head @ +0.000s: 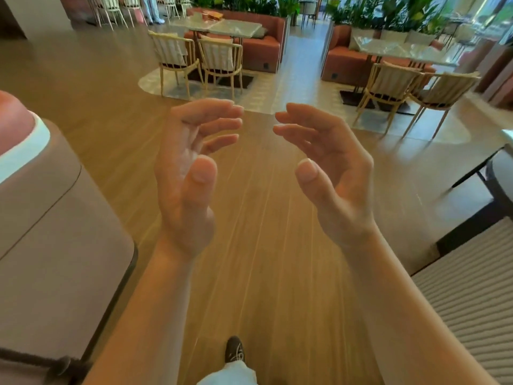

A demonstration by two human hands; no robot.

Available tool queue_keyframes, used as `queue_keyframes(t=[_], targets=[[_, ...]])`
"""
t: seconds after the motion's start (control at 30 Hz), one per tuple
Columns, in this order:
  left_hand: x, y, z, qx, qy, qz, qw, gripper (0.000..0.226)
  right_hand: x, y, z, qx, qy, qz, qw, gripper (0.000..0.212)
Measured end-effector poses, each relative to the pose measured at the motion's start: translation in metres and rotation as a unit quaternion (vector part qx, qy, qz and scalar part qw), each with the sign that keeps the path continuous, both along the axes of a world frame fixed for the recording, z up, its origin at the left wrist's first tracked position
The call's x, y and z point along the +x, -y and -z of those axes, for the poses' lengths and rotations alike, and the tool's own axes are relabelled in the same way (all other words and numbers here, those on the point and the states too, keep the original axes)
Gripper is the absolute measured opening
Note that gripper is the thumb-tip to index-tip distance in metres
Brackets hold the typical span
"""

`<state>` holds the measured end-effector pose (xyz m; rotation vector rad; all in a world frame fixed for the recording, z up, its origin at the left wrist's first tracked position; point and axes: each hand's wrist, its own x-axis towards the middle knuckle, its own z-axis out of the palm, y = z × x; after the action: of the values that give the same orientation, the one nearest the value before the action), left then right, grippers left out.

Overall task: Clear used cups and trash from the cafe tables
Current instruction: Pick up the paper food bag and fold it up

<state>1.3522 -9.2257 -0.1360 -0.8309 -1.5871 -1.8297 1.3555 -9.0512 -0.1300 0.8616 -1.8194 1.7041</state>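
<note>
Hands hung in the air above the wooden floor, palms turned toward each other with a gap between them. The left hand had its fingers loosely curved and its thumb up, holding nothing. The right hand mirrored it, equally loose and empty. Neither touched the other or anything else.

Far beyond the left hand's fingertips stood a pale-topped cafe table, with two slatted chairs on its near side and a rust-coloured booth seat behind it. At its far end lay some orange-brown items, too blurred to tell as cups or trash. Beyond and outward of the right hand stood a second table with curved-back chairs; its top glared and showed no detail. Green plants rose behind the booths.

Outward of the left hand was a beige upholstered unit. Outward of the right forearm lay a ribbed grey surface. Below the wrists, between the forearms, a dark shoe and a pale trouser leg showed.
</note>
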Motion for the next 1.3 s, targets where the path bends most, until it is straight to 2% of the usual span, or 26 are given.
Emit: queue_keyframes(t=[0.17,0.37,0.73,0.97,1.3], targets=[[-0.126,0.005,-0.022,-0.011,-0.004,0.002,1.000,0.064,-0.126,0.004,-0.020,0.011,-0.018,0.008,1.000,0.069],[-0.247,-0.007,-0.013,-0.023,0.014,0.018,0.999,0.065,-0.241,-0.012,-0.006,0.006,0.013,0.021,1.000,0.067],[-0.507,-0.090,-0.003,-0.064,0.000,0.026,0.998,0.062,-0.504,-0.090,0.013,-0.035,-0.001,0.019,0.999,0.070],[-0.655,-0.133,-0.024,-0.056,0.005,0.002,0.998,0.064,-0.660,-0.131,-0.014,-0.030,-0.008,0.006,0.999,0.070],[-0.864,-0.145,0.013,-0.033,0.032,-0.014,0.999,0.067,-0.874,-0.149,0.017,-0.015,0.019,-0.027,0.999,0.068]])
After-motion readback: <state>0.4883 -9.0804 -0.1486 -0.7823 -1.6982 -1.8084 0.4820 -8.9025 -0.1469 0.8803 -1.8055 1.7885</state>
